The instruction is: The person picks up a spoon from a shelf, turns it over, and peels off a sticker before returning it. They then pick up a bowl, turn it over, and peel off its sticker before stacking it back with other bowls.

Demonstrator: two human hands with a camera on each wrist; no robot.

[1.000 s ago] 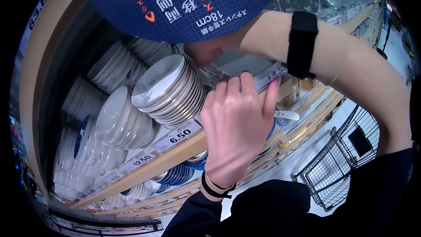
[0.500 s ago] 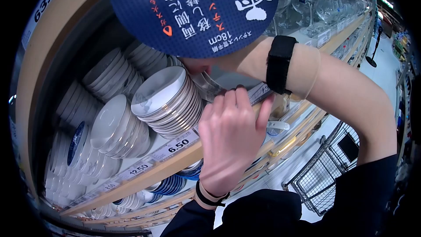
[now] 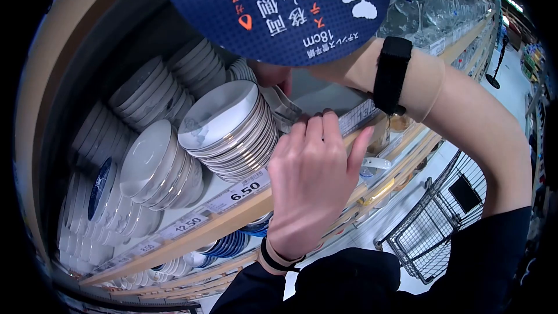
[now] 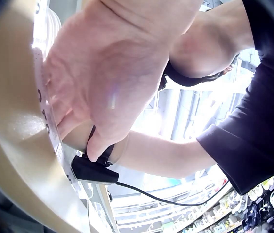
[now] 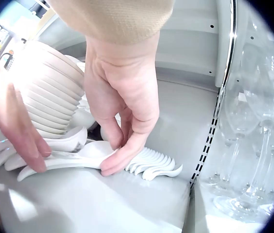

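White ceramic soup spoons lie nested in rows on the shelf, beside a tall stack of white bowls. My right hand reaches down from above and pinches the bowl end of a front spoon between thumb and fingers. In the head view, a round blue sign hides most of that hand. My left hand rests over the shelf's front edge. Its straight fingertips touch the handle ends of the spoons. The left wrist view shows its palm, with the fingers at the price strip.
Gold-rimmed bowls and plates stand stacked left of the hands. Stemmed glasses fill the neighbouring bay, past a slotted metal upright. A price-label rail runs along the shelf front. A wire shopping cart stands at lower right.
The head view shifts, and the blue sign sits further right in it. More of the spoons shows beside my right hand. The left hand stays at the shelf edge.
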